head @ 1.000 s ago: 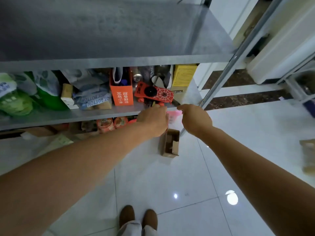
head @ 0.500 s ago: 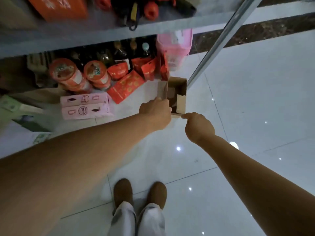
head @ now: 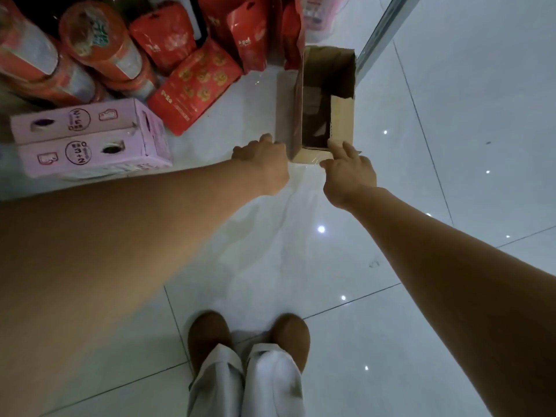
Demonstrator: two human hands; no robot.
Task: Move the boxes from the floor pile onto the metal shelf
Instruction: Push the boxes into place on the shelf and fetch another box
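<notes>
Item: cardboard box (head: 326,97), open-topped, flaps up, contents too dark to read. Location: on the tiled floor (head: 301,251), just beside the slanting metal shelf post (head: 382,31), the same spot it held a second ago. Change recorded: both hands, a second ago up at the middle shelf edge, have dropped to floor level and now meet the box's near end. Left hand (head: 263,167): knuckles up at the near-left corner, fingers curled toward the side wall, tips hidden, so whether its grip has closed cannot be told. Right hand (head: 350,170): fingers (head: 337,147) spread and nearly straight, tips on the near rim, thumb beside the near wall; grip open, nothing held yet. Neighbouring stock: two stacked pink boxes (head: 90,136) at left, red pouches (head: 195,85) and orange canisters (head: 99,40) beyond, all on the floor. Assessment: the reach is finished and the lift not yet begun; a two-handed hold on the near walls looks likely next. Thin, open walls may flex under a squeeze.
</notes>
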